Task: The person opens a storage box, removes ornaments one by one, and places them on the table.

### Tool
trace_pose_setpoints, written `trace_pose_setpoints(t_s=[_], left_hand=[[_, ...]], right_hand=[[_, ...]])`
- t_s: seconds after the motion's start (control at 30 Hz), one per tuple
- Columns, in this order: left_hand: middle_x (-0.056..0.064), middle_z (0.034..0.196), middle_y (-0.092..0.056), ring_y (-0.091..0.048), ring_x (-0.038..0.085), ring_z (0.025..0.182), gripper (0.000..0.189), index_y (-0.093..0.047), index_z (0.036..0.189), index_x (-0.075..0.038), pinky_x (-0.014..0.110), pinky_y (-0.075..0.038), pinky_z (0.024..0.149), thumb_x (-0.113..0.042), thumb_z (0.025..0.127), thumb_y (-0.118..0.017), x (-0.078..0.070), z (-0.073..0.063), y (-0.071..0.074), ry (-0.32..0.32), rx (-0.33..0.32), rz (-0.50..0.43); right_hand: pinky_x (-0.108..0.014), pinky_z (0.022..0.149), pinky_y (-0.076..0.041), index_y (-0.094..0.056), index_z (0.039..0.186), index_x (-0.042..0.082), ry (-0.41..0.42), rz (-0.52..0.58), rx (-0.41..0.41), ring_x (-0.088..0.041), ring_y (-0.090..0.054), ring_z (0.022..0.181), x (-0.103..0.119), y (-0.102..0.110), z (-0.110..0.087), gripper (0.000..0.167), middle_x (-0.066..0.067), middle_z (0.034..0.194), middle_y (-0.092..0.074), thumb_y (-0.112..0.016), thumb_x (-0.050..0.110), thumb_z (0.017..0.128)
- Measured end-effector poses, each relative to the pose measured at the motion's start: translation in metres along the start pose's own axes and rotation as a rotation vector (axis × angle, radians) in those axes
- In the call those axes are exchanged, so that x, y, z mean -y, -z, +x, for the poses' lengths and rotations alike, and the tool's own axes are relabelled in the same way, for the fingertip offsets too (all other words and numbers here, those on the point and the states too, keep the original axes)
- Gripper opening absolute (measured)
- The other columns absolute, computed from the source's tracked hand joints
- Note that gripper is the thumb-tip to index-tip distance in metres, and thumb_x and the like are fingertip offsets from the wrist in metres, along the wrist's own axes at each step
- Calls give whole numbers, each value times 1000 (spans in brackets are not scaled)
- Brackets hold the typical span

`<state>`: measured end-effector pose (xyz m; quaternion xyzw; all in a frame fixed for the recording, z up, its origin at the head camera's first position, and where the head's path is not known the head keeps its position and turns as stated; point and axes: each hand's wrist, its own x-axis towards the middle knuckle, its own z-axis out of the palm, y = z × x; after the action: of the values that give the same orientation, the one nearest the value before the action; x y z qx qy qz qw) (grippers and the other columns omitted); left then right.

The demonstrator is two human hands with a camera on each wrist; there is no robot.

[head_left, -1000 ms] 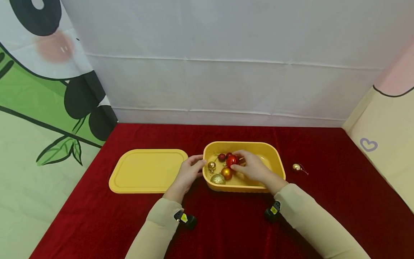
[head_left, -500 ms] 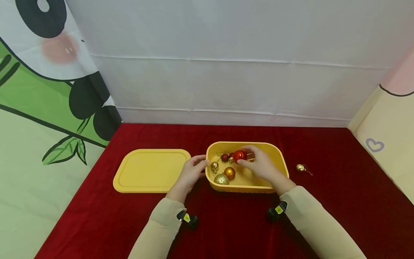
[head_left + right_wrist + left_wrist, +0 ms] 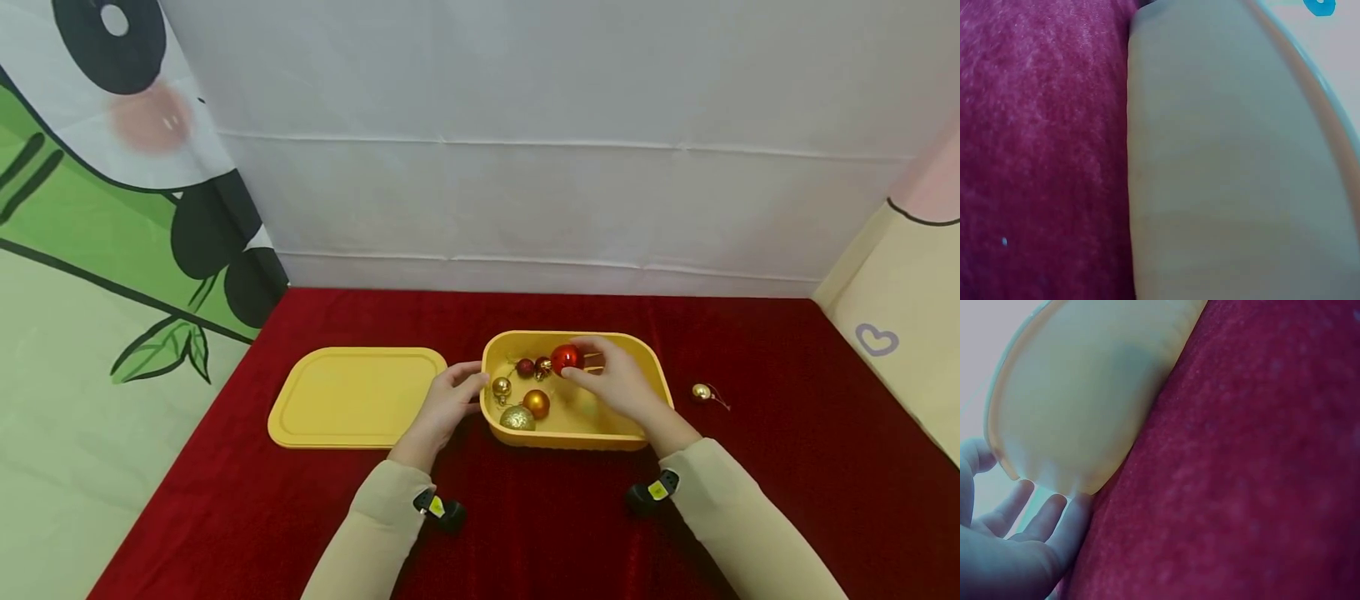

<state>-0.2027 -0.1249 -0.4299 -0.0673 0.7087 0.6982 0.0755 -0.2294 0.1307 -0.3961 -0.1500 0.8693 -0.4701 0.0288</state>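
Observation:
A yellow plastic box (image 3: 585, 437) stands on the red cloth. At its left end my left hand (image 3: 438, 412) holds it, thumb at the rim and fingertips on the outer wall, as the left wrist view also shows. My right hand (image 3: 618, 383), inside the box, holds a shiny red Christmas bauble (image 3: 567, 357) between thumb and fingers. Left of it lie small dark red baubles (image 3: 525, 368), an orange-gold bauble (image 3: 536, 403), a small gold bauble (image 3: 502, 387) and a glittery gold bauble (image 3: 517, 418). The right wrist view shows the box's outer wall (image 3: 1229, 150), not the hand.
A flat yellow lid (image 3: 356, 400) lies left of the box. One small gold bauble (image 3: 701, 392) with a string loop lies on the red cloth (image 3: 547, 525) to the right. A white fabric backdrop (image 3: 525, 208) stands behind the table, with printed side panels.
My right hand has moved right inside the box with the red bauble, away from the other baubles. The left hand stays at the box's left end. The whole head view has shifted slightly.

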Motion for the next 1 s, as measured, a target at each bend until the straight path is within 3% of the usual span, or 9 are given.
trace_pose_setpoints(t_s=[0.43,0.73,1.0], left_hand=[[18,127,-55,-59,25,108,41,-52,131,-3,34,-54,84,-22,94,-55,1,0,-2,5,13,-2],[14,124,-57,-60,22,105,38,-54,128,-4,34,-55,84,-22,93,-56,-1,-2,-2,18,-2,-9],[15,126,-56,-60,23,107,39,-53,129,-4,34,-54,84,-22,94,-55,-1,-1,-2,16,2,-8]], right_hand=[[-36,82,-54,-54,126,1,17,24,-34,-34,-62,101,-5,16,-12,47,-20,118,-61,-70,19,86],[-43,84,-54,-56,125,9,24,-66,-100,-31,-65,100,-5,28,-20,47,-14,120,-62,-72,26,84],[-46,87,-52,-54,129,9,25,-60,-128,-34,-64,102,-7,35,-27,52,-16,122,-61,-71,29,85]])
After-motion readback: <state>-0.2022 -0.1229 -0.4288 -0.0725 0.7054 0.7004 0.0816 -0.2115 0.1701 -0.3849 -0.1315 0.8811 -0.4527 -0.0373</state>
